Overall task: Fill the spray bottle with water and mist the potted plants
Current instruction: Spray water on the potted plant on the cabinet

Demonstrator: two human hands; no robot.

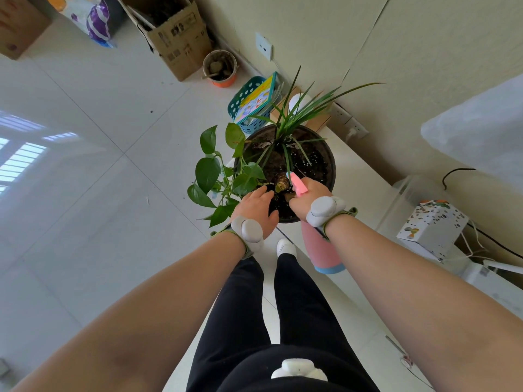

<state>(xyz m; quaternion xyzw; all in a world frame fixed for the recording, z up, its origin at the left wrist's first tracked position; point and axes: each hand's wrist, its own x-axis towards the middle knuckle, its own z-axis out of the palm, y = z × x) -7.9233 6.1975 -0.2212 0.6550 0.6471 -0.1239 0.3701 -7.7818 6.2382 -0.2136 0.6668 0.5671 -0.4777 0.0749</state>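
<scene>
Dark pot (331,165) of soil, spray bottle (319,247) in right hand (307,198).

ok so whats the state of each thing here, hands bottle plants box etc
right hand: closed around the spray bottle's head
spray bottle: held, nozzle aimed over the soil
left hand: open, at the broad leaves by the pot's rim
pot: upright, full of dark soil
broad-leaved plant: trailing over the pot's edge
narrow-leaved plant: upright
cardboard box: open
</scene>
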